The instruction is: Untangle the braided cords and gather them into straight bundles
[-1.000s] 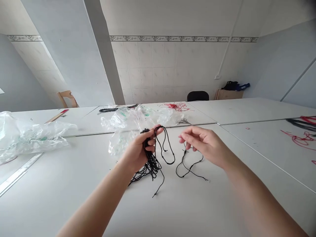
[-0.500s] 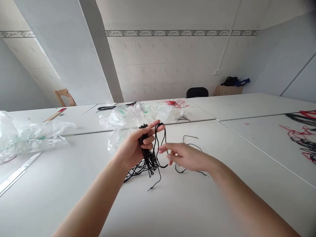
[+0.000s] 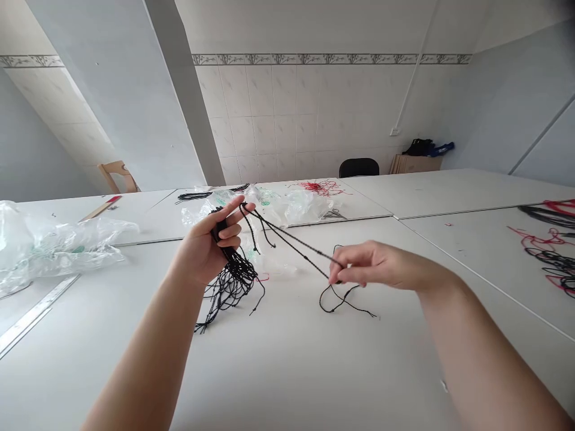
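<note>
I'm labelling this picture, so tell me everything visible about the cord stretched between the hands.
The black cord looks thin and braided, with small knots. It runs doubled and nearly straight above the white table, sloping down from the left hand to the right hand, whose grip hides its end. Two short tails dangle near the left hand.

"How do the black cords (image 3: 239, 269) near the centre look?"
"Twisted or braided textile, matt and ropey."
"And the tabletop (image 3: 291, 371) below them?"
"Smooth, with a soft sheen."
"The bag (image 3: 58, 251) at the left edge?"
"Thin clear plastic, crinkled and glossy."
"Farther back?"
"Smooth wall tiles (image 3: 263, 129) in the upper middle, a pale wooden chair (image 3: 108, 170) at left, matt brown cardboard (image 3: 415, 164) at right."
</note>
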Demonstrator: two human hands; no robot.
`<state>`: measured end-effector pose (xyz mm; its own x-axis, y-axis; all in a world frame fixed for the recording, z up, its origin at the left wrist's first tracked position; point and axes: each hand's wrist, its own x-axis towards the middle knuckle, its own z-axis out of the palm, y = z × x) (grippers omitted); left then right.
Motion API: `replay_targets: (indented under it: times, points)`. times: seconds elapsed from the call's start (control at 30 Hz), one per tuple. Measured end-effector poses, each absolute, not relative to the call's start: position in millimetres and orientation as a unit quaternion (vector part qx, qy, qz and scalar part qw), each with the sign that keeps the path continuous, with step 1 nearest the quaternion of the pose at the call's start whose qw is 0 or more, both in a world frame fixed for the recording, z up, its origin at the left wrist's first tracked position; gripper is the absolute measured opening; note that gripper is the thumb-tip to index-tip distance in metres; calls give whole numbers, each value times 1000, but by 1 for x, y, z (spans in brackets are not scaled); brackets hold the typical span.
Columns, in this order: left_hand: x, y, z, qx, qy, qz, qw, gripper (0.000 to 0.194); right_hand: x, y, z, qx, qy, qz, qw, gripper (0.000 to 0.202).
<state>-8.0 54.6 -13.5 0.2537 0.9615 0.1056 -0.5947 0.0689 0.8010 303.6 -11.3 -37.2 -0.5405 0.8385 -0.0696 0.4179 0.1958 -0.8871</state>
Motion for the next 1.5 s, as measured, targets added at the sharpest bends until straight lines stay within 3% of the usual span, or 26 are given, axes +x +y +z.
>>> replay_targets:
  times: [0.17, 0.27, 0.37, 0.5, 0.73, 1.13, 1.37, 1.5]
  points:
    - [-7, 55, -19, 441, 277, 531, 668, 30, 310, -19, -30, -373, -636, 441, 512, 27]
    - [-5, 54, -24, 497, 304, 500, 640, 30, 304, -22, -27, -417, -591, 362, 588, 31]
    - [0, 52, -30, 526, 316, 479, 628, 36, 298, -27, -21, -442, -574, 340, 599, 36]
    - [10, 49, -37, 537, 304, 417, 667, 54, 287, -33, -17, -413, -565, 420, 578, 39]
    - [24, 41, -45, 565, 260, 360, 695, 49, 272, -33, -23, -338, -565, 554, 510, 40]
    - [26, 30, -41, 613, 268, 344, 659, 32, 263, -25, -33, -304, -596, 581, 463, 36]
    - [28, 34, -45, 589, 231, 339, 696, 39, 253, -20, -41, -337, -587, 522, 519, 34]
    - [29, 39, -50, 573, 207, 332, 720, 43, 239, -15, -48, -328, -533, 558, 545, 26]
